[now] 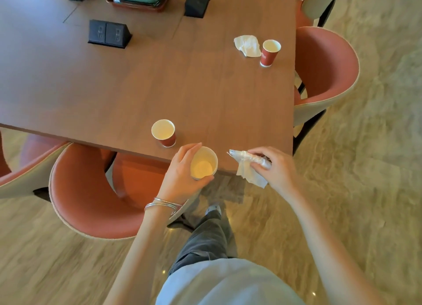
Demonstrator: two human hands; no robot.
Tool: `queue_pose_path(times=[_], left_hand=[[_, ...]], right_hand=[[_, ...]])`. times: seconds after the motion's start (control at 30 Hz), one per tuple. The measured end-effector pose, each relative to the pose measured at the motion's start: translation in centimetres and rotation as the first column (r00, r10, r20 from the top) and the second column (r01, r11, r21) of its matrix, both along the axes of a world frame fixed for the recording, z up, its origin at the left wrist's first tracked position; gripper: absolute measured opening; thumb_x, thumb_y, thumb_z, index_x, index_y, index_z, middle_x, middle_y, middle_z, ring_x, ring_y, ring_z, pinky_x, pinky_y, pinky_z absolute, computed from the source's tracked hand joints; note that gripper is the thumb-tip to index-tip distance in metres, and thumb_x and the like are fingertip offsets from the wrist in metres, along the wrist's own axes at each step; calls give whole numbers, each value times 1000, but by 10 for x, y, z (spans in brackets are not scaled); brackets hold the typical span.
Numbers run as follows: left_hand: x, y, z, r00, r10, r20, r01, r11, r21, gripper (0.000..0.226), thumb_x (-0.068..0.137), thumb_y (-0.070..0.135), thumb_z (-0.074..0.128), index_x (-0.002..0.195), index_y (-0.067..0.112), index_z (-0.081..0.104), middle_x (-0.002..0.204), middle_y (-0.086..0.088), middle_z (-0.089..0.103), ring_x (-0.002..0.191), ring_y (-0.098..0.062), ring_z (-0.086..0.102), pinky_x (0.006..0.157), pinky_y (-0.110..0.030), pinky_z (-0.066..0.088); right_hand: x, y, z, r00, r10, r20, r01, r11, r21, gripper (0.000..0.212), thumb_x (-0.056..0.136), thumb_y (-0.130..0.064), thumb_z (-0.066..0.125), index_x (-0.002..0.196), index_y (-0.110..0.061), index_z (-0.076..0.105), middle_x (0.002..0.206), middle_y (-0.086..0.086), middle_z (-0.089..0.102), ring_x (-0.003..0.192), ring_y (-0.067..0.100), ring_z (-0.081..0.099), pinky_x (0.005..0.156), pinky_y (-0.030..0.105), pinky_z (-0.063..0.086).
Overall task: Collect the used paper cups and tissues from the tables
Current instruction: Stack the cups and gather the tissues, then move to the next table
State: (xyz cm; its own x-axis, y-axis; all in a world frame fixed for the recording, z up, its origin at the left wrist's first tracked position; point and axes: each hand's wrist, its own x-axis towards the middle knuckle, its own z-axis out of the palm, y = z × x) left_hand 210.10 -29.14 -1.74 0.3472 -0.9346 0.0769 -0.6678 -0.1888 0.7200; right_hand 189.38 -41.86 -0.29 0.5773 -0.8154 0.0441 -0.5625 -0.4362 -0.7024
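Left hand (182, 172) wrapped around a paper cup (204, 163) at the table (205, 94) edge; right hand (274, 167) pinching a crumpled tissue (247, 170). Second cup (164, 132) at eleven o'clock (upright), third cup (270, 52) and tissue (247, 45) at one.

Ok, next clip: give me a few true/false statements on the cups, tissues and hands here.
1. The left hand holds a paper cup. True.
2. The right hand is empty. False: its fingers grip a tissue.
3. Two cups stand on the table, one near and one far. True.
4. The crumpled tissue lies inside the far cup. False: it lies beside it on the table.
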Motion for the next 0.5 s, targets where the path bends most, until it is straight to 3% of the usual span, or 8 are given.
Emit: queue_pose_path(times=[0.23, 0.4, 0.5], left_hand=[[51, -45, 4, 993, 115, 8, -114, 991, -63, 80, 65, 32, 81, 134, 20, 41, 125, 15, 37, 109, 2, 35, 88, -24, 36], [87, -66, 13, 978, 209, 7, -206, 970, -127, 81, 66, 35, 79, 135, 23, 39, 127, 16, 36, 113, 4, 34, 93, -24, 37], [106, -68, 20, 959, 283, 30, -276, 950, -150, 81, 66, 35, 80, 135, 24, 39, 126, 15, 36, 114, 4, 34, 92, -17, 34]], right_hand=[[61, -61, -5, 994, 111, 3, -111, 992, 62, 30, 77, -7, 68, 102, -23, 66, 100, -9, 67, 89, 5, 58, 77, 25, 47], [101, -88, -9, 983, 183, -1, -182, 978, 98, 28, 78, -9, 66, 103, -22, 66, 101, -8, 66, 89, 5, 57, 77, 21, 46], [124, -99, -8, 975, 220, 18, -221, 966, 137, 29, 78, -10, 65, 102, -26, 66, 99, -12, 65, 86, -5, 54, 75, 12, 42]])
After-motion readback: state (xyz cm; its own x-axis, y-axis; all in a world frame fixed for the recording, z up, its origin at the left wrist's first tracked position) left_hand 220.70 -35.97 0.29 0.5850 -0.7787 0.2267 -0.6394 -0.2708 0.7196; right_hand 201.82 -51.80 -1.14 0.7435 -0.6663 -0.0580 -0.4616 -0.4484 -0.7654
